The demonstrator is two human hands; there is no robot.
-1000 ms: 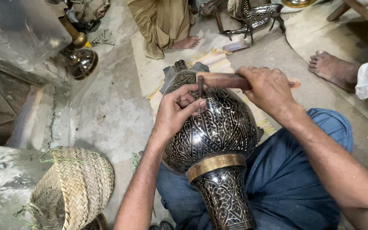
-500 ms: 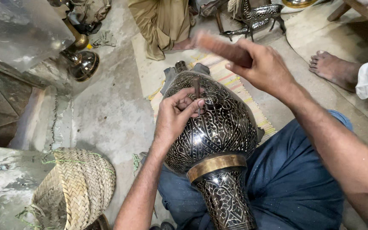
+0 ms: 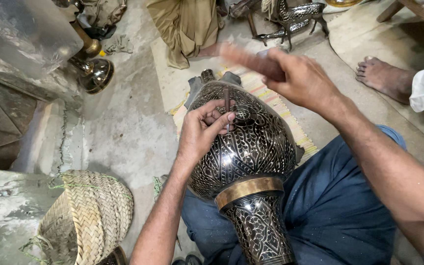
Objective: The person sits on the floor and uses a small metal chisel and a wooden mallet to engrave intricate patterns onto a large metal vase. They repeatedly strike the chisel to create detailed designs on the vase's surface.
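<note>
The big engraved black vase [image 3: 244,147] is lying across the person's lap, neck toward the camera. The right hand [image 3: 303,78] is hovering raised above it, fist wrapped around a wooden hammer handle [image 3: 251,61], blurred and a touch higher than half a second ago. The left hand [image 3: 199,132] is still resting on the vase, fingers pinching a thin chisel [image 3: 226,105] upright against the metal.

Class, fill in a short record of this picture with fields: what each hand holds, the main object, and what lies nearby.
Left hand: pinches a thin chisel upright against the vase
Right hand: raised above the vase, grips a blurred wooden mallet
Main object: large dark patterned metal vase with a brass band, lying across the person's lap
Nearby: woven basket at lower left; another person's bare foot at right
</note>
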